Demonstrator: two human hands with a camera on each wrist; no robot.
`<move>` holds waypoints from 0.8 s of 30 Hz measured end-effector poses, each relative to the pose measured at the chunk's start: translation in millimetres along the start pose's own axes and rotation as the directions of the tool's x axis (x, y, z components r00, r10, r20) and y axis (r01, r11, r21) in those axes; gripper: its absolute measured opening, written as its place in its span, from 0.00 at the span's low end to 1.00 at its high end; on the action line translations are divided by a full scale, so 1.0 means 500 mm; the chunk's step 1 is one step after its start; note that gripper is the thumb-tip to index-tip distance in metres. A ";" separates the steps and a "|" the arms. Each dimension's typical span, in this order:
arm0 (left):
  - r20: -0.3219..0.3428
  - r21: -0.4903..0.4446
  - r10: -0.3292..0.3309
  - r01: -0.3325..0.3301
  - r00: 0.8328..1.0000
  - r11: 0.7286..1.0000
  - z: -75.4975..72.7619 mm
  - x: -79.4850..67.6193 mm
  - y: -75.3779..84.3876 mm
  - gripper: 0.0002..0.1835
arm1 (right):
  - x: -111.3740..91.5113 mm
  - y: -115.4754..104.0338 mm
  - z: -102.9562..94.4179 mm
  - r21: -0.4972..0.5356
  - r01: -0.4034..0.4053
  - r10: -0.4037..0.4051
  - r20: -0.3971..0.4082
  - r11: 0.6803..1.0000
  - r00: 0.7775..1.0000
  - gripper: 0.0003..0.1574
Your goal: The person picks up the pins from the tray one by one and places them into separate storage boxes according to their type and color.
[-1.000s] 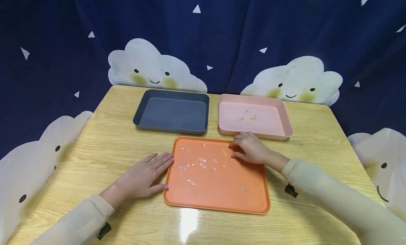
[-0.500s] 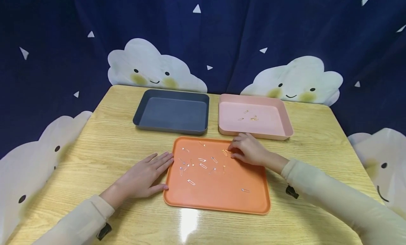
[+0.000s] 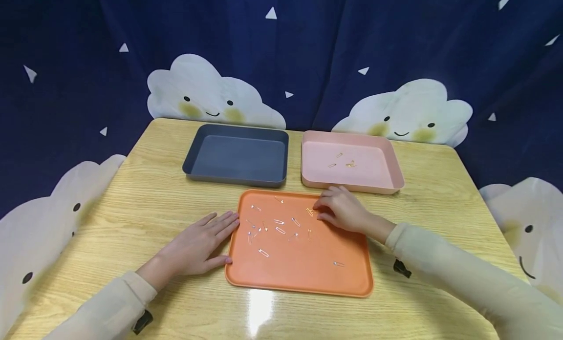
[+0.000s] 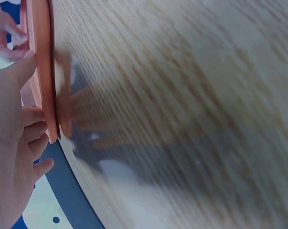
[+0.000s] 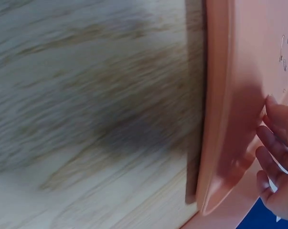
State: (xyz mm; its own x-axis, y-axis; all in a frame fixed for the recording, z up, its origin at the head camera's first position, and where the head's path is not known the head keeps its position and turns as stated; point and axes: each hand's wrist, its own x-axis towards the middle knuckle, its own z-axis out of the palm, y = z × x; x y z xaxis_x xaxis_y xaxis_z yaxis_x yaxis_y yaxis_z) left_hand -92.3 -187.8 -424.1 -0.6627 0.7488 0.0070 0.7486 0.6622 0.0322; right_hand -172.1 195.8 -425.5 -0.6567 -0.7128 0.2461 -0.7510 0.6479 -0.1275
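Note:
An orange tray [image 3: 303, 266] lies on the table with several silver and gold safety pins on it. My left hand [image 3: 193, 244] rests flat at the tray's left edge, its fingertips and thumb touching the rim; the left wrist view shows the same fingers along the orange rim. At the tray's far right corner, my right hand [image 3: 345, 210] has its fingers bent, thumb and index finger pinching a gold safety pin [image 3: 314, 211]. Another gold safety pin [image 3: 309, 212] lies right beside it. In the right wrist view the fingers largely hide the pinched pin.
Behind the orange tray stand a dark grey tray [image 3: 239, 178] with nothing in it and a pink tray [image 3: 374, 186] with several gold safety pins [image 3: 351, 164]. A dark blue curtain [image 3: 308, 47] with clouds hangs behind the wooden table [image 3: 176, 306].
The right fingers have drawn a gold safety pin slightly left, up against the gold one beside it. The left hand has stayed at the rim.

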 end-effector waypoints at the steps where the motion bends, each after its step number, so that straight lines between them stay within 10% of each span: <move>1: 0.002 0.000 -0.001 0.001 1.000 1.000 0.001 0.000 0.000 0.41 | 0.004 -0.003 0.002 0.012 -0.014 0.014 -0.001 1.000 1.000 0.10; 10: 0.002 -0.004 -0.005 0.005 1.000 1.000 0.001 0.000 0.001 0.41 | 0.025 -0.014 0.010 0.118 -0.169 0.167 0.024 0.979 0.986 0.03; 24: -0.031 -0.024 0.004 -0.005 1.000 1.000 0.006 -0.004 -0.003 0.41 | 0.026 -0.007 -0.002 0.087 -0.114 0.112 0.023 0.990 0.993 0.07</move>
State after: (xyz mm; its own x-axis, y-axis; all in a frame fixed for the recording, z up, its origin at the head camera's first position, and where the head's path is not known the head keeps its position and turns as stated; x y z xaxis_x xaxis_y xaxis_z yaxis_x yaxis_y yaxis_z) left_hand -92.0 -190.3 -427.3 -0.6601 0.7502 0.0380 0.7510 0.6580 0.0559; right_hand -178.0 184.7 -421.1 -0.7383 -0.6415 0.2084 -0.6744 0.6991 -0.2374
